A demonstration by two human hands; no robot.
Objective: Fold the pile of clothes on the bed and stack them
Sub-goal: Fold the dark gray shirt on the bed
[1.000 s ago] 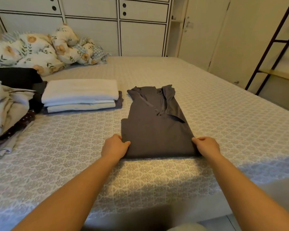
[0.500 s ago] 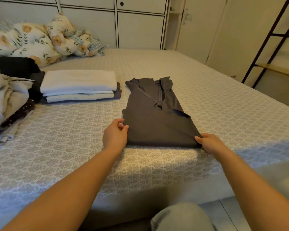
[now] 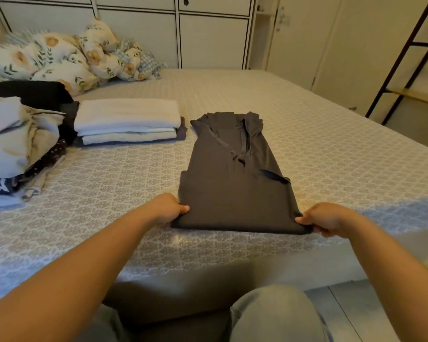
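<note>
A dark grey collared shirt (image 3: pixel 235 183) lies folded lengthwise on the bed (image 3: pixel 319 154), collar at the far end. My left hand (image 3: pixel 164 208) pinches its near left corner and my right hand (image 3: pixel 328 218) pinches its near right corner, both at the hem near the bed's front edge. To the left sits a stack of folded white and cream clothes (image 3: pixel 127 120). Further left lies the unfolded pile (image 3: pixel 17 144) of beige, black and patterned garments.
A floral duvet and pillows (image 3: pixel 67 60) are bunched at the head of the bed against white cabinets (image 3: pixel 173 28). A dark metal shelf frame (image 3: pixel 405 60) stands at the right. My knees in grey trousers (image 3: pixel 272 314) are below the bed edge.
Both hands have closed on the shirt's near corners; the left hand moved from beside the edge onto the corner. The camera dipped, showing my knees.
</note>
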